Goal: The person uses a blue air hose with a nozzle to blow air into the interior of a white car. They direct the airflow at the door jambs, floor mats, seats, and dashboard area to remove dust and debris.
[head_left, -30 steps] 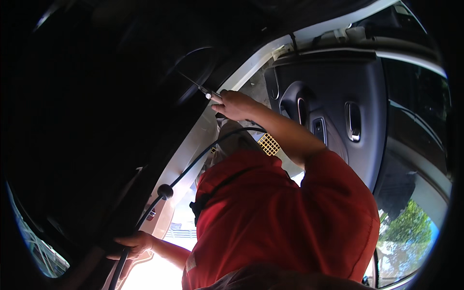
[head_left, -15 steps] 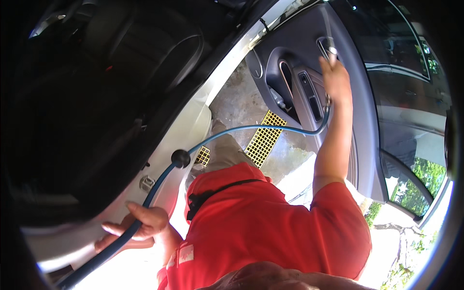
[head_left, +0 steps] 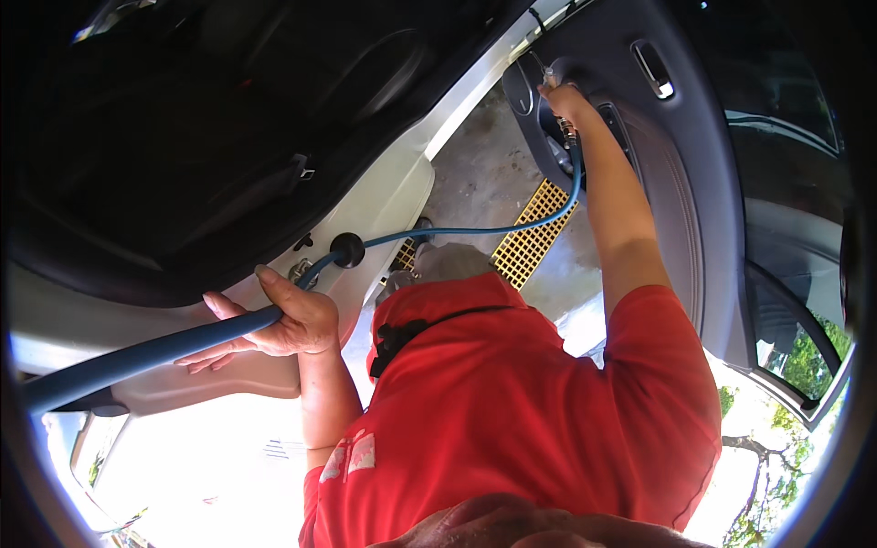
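Observation:
My right hand (head_left: 568, 102), at the end of an outstretched arm, is closed around an air blow gun (head_left: 550, 79). The gun's thin nozzle reaches toward the front end of the open car door (head_left: 681, 192), near the round speaker cover (head_left: 519, 89). A blue hose (head_left: 457, 230) runs from the metal fitting below that hand, through a black ball (head_left: 347, 249), to the lower left. My left hand (head_left: 292, 320) is open, fingers spread, with the hose lying across it beside the thumb. The fingers of my right hand are partly hidden.
The pale door sill (head_left: 388, 201) borders the dark car interior on the left. The chrome inner door handle (head_left: 652, 69) sits on the door panel. A yellow floor grating (head_left: 534, 234) lies between door and car. A latch striker (head_left: 300, 270) sticks out near my left hand.
My right hand has moved with the blow gun from beside the inner door handle toward the door's front end. My left hand has risen, fingers spread wider, and the hose has shifted with it.

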Demonstrator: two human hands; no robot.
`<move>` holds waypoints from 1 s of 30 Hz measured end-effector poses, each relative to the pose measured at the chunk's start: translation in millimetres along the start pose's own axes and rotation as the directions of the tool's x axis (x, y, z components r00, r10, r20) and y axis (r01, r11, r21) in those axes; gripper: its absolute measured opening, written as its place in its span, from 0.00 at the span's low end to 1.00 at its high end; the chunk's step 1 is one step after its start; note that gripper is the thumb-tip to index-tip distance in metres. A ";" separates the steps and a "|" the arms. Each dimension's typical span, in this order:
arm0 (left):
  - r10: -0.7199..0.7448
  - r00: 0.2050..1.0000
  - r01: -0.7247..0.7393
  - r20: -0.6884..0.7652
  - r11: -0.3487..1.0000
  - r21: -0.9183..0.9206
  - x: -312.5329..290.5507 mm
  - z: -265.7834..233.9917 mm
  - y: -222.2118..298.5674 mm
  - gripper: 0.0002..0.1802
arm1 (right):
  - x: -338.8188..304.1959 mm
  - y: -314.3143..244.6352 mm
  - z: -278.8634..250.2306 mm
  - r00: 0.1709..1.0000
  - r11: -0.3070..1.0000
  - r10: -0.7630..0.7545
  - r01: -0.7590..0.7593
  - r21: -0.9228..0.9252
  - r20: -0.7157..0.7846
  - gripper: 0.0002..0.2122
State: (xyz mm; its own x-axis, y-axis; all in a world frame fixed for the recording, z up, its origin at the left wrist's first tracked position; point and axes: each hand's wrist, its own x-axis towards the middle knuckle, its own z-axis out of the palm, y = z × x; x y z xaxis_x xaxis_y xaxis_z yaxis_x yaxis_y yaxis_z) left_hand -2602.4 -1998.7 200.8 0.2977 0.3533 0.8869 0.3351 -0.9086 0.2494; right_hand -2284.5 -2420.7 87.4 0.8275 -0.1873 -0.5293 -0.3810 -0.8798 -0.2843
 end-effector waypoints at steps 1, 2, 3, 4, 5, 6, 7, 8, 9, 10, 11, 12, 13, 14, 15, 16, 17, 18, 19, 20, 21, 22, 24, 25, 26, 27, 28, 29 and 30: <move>0.010 1.000 -0.010 -0.010 1.000 0.021 1.7 2.5 -3.4 0.26 | -1.7 -1.3 9.4 1.000 1.000 -0.003 0.003 -0.012 0.001 0.27; 0.024 1.000 -0.024 -0.020 1.000 -0.008 3.7 7.6 -4.0 0.27 | 46.1 54.4 34.2 0.990 0.999 0.021 -0.016 -0.034 0.139 0.28; 0.026 0.999 -0.025 -0.048 0.999 0.026 6.3 9.0 -0.9 0.27 | 40.0 44.7 50.9 0.987 1.000 0.027 -0.029 0.007 0.158 0.30; 0.033 0.998 -0.030 -0.054 0.998 0.046 5.1 8.8 1.2 0.28 | 27.5 36.4 63.0 0.984 0.998 0.043 -0.052 0.046 0.170 0.32; 0.041 0.997 -0.037 -0.061 0.997 0.064 3.6 9.1 3.5 0.28 | 9.3 16.7 66.1 0.981 0.992 0.118 -0.125 0.037 0.151 0.33; 0.054 0.997 -0.050 -0.051 0.996 0.068 2.6 9.5 -1.3 0.28 | 1.1 13.8 76.2 0.982 0.991 0.119 -0.127 0.050 0.150 0.34; 0.061 0.997 -0.057 -0.056 0.996 0.074 3.4 11.2 -5.1 0.28 | -3.5 10.1 85.2 0.982 0.990 0.117 -0.128 0.065 0.151 0.35; 0.071 0.996 -0.067 -0.054 0.995 0.076 4.2 12.2 -8.8 0.28 | -7.0 8.3 93.7 0.982 0.989 0.115 -0.128 0.081 0.150 0.36; 0.076 0.996 -0.071 -0.054 0.994 0.080 4.2 13.0 -11.0 0.28 | -12.3 5.0 102.0 0.992 0.990 0.109 -0.114 0.081 0.071 0.36; 0.077 0.996 -0.073 -0.043 0.994 0.079 4.8 12.3 -11.1 0.28 | -18.7 3.3 110.6 0.995 0.992 0.103 -0.102 0.080 -0.008 0.36; 0.058 0.998 -0.055 -0.037 0.995 0.078 6.2 10.6 -10.6 0.28 | -22.8 5.1 118.8 0.992 0.993 0.095 -0.089 0.079 -0.086 0.37; 0.037 0.999 -0.034 -0.035 0.997 0.076 7.1 11.4 -9.4 0.28 | -16.8 10.8 129.0 0.978 0.987 0.134 -0.117 0.111 -0.163 0.36; 0.028 0.999 -0.026 -0.028 0.997 0.066 7.5 12.2 -7.8 0.28 | -18.9 18.1 136.3 0.972 0.979 0.166 -0.142 0.148 -0.164 0.36; 0.015 1.000 -0.014 -0.025 0.998 0.061 7.8 11.7 -7.6 0.28 | -28.7 19.4 131.1 0.964 0.970 0.195 -0.163 0.182 -0.180 0.36; 0.009 1.000 -0.008 -0.016 0.998 0.056 8.0 11.4 -8.7 0.28 | -38.2 21.2 127.6 0.954 0.959 0.227 -0.184 0.218 -0.194 0.36; 0.012 1.000 -0.012 0.000 0.998 0.060 7.1 10.3 -11.7 0.27 | -36.1 39.1 147.3 0.960 0.969 0.202 -0.168 0.179 -0.194 0.36; 0.007 1.000 -0.008 0.016 1.000 0.027 8.9 13.0 -9.2 0.27 | -26.4 68.9 170.5 0.959 0.976 0.187 -0.157 0.149 -0.215 0.36; 0.000 1.000 -0.001 0.028 1.000 0.017 7.9 13.1 -8.7 0.27 | -34.5 72.5 172.3 0.956 0.977 0.175 -0.140 0.158 -0.237 0.36; -0.009 0.999 0.008 0.040 1.000 0.011 8.1 12.2 -7.7 0.27 | -43.5 74.3 171.7 0.953 0.979 0.161 -0.121 0.163 -0.257 0.36; -0.026 0.998 0.026 0.060 1.000 0.004 6.0 9.1 -8.8 0.27 | -81.9 43.7 161.5 0.947 0.974 0.152 -0.095 0.206 -0.283 0.35; -0.043 0.995 0.045 0.087 0.999 -0.014 4.2 4.9 -8.1 0.26 | -114.8 24.7 149.7 0.937 0.966 0.155 -0.077 0.248 -0.314 0.35; -0.093 0.984 0.100 0.155 0.994 -0.042 5.7 -2.2 -1.6 0.26 | -131.6 23.1 140.6 0.912 0.952 0.187 -0.077 0.296 -0.365 0.34; -0.092 0.975 0.115 0.201 0.987 -0.109 9.5 -11.3 5.3 0.26 | -165.3 27.7 139.6 0.860 0.917 0.256 -0.071 0.394 -0.441 0.32; -0.090 0.970 0.124 0.224 0.982 -0.140 10.7 -13.8 9.3 0.27 | -175.2 34.6 139.1 0.820 0.897 0.302 -0.073 0.435 -0.487 0.30; -0.105 0.962 0.152 0.251 0.973 -0.175 13.4 -15.5 13.9 0.27 | -183.0 45.0 143.5 0.798 0.896 0.316 -0.074 0.438 -0.513 0.30; -0.081 0.958 0.151 0.277 0.959 -0.241 17.2 -19.9 18.9 0.29 | -194.6 51.5 146.4 0.777 0.897 0.325 -0.073 0.436 -0.539 0.30; -0.066 0.956 0.143 0.285 0.955 -0.261 18.6 -21.0 18.5 0.29 | -206.1 56.8 149.8 0.776 0.884 0.363 -0.111 0.455 -0.516 0.30; -0.048 0.953 0.136 0.298 0.950 -0.282 17.8 -21.4 16.1 0.29 | -219.5 59.6 153.7 0.763 0.868 0.394 -0.126 0.479 -0.513 0.30; -0.035 0.950 0.131 0.311 0.947 -0.293 18.8 -22.6 15.0 0.28 | -232.1 62.3 157.5 0.749 0.852 0.425 -0.141 0.505 -0.508 0.30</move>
State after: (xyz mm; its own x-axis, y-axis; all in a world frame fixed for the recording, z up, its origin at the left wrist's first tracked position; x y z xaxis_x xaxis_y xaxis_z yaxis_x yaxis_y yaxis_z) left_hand -2612.0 -2010.7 230.0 0.5492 0.4365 0.7126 0.0945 -0.8797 0.4660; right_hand -2565.2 -2363.2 66.6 0.6675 -0.7362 -0.1115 -0.6495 -0.5024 -0.5707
